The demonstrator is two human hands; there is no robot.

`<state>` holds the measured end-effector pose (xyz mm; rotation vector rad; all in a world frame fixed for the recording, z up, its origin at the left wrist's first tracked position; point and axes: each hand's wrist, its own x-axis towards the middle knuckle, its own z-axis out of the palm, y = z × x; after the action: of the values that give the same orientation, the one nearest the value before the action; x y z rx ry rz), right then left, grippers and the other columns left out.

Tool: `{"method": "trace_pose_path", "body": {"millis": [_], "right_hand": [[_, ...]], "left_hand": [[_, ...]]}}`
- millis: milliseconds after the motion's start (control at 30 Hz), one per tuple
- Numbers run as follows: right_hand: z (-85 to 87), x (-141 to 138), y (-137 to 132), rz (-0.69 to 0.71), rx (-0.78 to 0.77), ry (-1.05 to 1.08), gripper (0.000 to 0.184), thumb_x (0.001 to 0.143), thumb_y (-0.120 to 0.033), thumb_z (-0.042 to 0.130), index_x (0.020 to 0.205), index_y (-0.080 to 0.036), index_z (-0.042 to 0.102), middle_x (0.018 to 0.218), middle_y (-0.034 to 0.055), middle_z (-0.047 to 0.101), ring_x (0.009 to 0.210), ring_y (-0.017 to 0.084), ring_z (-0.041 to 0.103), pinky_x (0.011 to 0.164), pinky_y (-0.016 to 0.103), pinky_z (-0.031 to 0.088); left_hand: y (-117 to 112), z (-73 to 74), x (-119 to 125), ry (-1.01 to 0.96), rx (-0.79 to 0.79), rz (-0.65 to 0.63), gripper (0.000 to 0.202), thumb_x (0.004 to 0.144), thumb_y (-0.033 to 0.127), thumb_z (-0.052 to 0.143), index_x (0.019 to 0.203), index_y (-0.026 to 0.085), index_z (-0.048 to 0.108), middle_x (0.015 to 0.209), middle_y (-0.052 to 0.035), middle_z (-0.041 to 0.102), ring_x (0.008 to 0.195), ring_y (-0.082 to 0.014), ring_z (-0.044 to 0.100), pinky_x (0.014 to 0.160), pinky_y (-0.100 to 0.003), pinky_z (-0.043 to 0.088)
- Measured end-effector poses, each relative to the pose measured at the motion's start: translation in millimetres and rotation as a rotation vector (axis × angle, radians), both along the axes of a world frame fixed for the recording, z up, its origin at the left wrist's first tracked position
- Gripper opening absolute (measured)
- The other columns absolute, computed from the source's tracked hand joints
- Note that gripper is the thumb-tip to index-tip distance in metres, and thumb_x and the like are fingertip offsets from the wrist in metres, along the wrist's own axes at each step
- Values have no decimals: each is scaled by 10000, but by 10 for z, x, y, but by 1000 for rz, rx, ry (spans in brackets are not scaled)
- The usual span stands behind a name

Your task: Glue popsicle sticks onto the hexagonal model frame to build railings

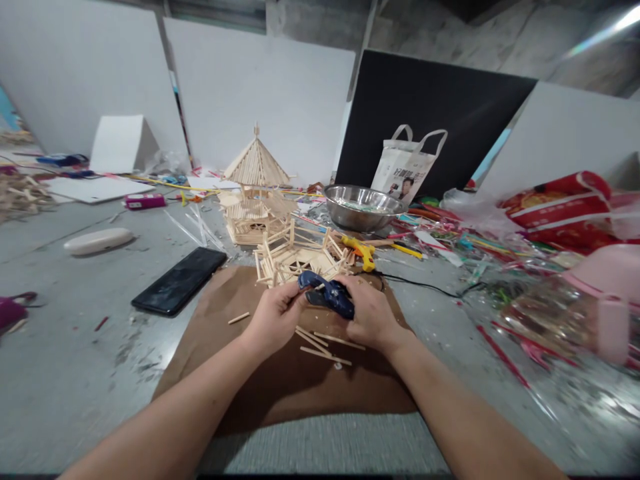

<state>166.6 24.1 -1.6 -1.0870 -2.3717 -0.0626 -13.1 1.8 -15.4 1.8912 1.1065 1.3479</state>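
Observation:
In the head view my right hand (370, 310) is closed round a dark blue pivoted hand tool (341, 301), whose exact kind I cannot make out. My left hand (276, 313) is closed at the tool's other end; a small pale bit shows near the jaws, but what these fingers grip is hidden. Just beyond both hands sits a low many-sided frame of wooden sticks (295, 257). Below them, several loose wooden sticks (325, 355) lie on a brown sheet (280, 393). A single short stick (239, 318) rests left of my left hand.
Behind the frame stands a stick pavilion (257, 167) with a pointed roof. A yellow glue gun (364, 253) with a black cord is right of it, near a steel bowl (363, 217). A phone (180, 280) lies left; a pink-lidded clear container (607, 293) and clutter fill the right.

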Motion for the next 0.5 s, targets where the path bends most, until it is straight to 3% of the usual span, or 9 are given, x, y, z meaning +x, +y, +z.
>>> {"method": "trace_pose_path", "body": {"millis": [267, 500], "right_hand": [[21, 10, -2, -2, -27, -37, 489, 573, -180, 480, 1057, -121, 447, 1003, 117, 557, 932, 230, 496, 797, 352, 414], [0, 5, 1, -10, -42, -43, 503, 568, -178, 478, 1067, -124, 442, 1017, 115, 554, 941, 231, 496, 804, 353, 412]], "left_hand": [[-6, 4, 6, 1, 5, 3, 273, 793, 286, 413, 771, 111, 621, 622, 3, 543, 602, -101, 480, 577, -171, 384], [-2, 11, -2, 0, -21, -22, 244, 789, 253, 412, 803, 120, 617, 670, -6, 566, 670, -119, 502, 619, -182, 392]]}}
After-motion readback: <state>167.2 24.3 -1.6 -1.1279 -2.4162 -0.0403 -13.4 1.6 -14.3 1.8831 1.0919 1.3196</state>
